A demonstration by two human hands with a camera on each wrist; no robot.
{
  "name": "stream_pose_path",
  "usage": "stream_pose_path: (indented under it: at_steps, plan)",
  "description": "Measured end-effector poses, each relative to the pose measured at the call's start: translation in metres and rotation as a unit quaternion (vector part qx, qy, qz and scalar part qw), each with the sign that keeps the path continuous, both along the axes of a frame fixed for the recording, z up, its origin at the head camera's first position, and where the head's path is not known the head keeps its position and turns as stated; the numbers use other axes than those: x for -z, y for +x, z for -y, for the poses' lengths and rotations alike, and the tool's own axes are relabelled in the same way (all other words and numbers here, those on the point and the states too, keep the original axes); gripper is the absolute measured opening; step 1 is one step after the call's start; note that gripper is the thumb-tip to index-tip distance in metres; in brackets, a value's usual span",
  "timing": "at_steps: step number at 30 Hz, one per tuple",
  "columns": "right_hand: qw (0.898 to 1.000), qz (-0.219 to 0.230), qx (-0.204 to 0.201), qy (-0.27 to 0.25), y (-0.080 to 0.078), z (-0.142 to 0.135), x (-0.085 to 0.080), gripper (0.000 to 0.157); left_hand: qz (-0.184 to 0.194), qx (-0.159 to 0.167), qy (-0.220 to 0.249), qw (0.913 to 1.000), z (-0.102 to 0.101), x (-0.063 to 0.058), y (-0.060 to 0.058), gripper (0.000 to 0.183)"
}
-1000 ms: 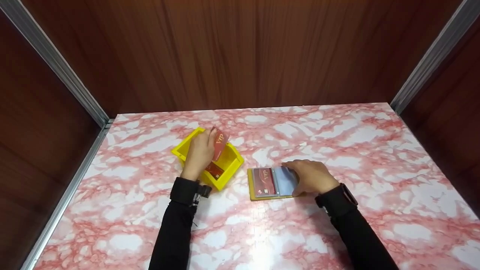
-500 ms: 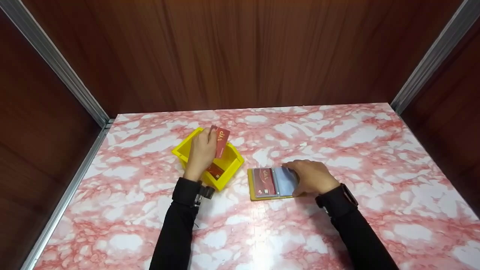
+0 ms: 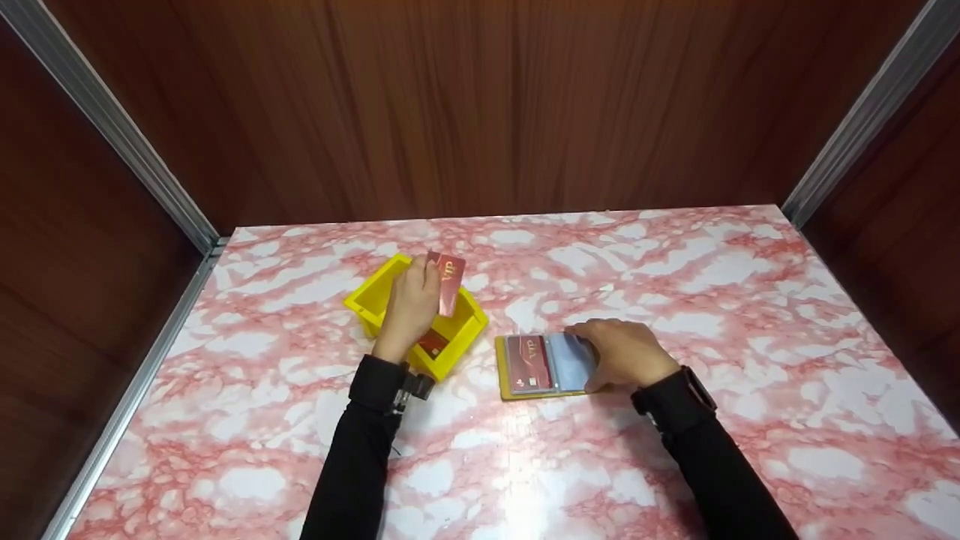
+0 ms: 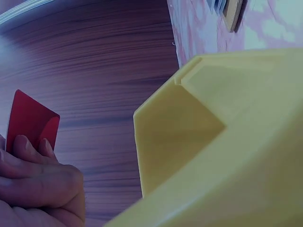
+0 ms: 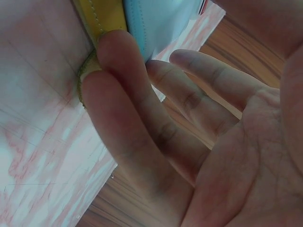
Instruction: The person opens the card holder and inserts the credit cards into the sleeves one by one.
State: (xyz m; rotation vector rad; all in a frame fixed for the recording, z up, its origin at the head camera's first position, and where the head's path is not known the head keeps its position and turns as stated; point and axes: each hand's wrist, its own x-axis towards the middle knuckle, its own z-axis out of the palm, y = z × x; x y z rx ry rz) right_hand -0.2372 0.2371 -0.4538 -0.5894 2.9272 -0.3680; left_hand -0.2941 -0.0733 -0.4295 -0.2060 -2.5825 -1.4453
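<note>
Above the yellow box (image 3: 469, 349), my left hand (image 3: 412, 300) pinches a red VIP card (image 3: 450, 285) by its left side. The left wrist view shows the card's plain red back (image 4: 29, 116) rising from the fingers, apart from the box. On the table lies an open yellow card holder (image 3: 504, 375), with another VIP card (image 3: 531, 364) in its left clear sleeve. My right hand (image 3: 630, 352) holds the holder's right side, fingers at the far edge and thumb at the near edge. In the right wrist view, fingertips touch the yellow cover (image 5: 102, 19).
At least one more red card (image 3: 433, 343) lies inside the box, partly hidden by my left hand. The marbled pink-and-white table (image 3: 712, 285) is bounded by brown wood-grain panels (image 3: 487, 112) at the back and both sides.
My left hand has moved slightly right with the VIP card, which has turned to face upward more fully. The right hand, card holder and box stay put.
</note>
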Motion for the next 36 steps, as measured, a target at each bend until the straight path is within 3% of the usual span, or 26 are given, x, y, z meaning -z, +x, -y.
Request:
stream_pose_path:
  at_steps: [8,18,25,31,36]
  plan:
    - [1.0,-0.005,-0.004,0.001,-0.001,0.0,-0.001,0.086,0.016,0.013,0.009,0.9998,-0.007,0.001,0.002,0.028]
    - [1.0,-0.002,0.001,0.008,0.0,0.0,-0.003,0.084,-0.024,0.04,0.009,0.9989,-0.032,0.003,0.013,0.024]
    - [1.0,0.0,-0.002,0.003,0.0,0.001,-0.003,0.084,0.018,0.081,0.033,0.9959,-0.05,0.007,0.021,0.024]
    - [1.0,0.0,0.002,0.002,0.0,0.0,-0.003,0.084,0.029,0.104,0.002,0.9942,-0.059,0.011,0.024,0.025]
    - [1.0,0.008,0.003,0.006,-0.001,0.002,-0.002,0.084,0.055,0.161,-0.002,0.9854,-0.061,0.014,0.027,0.039]
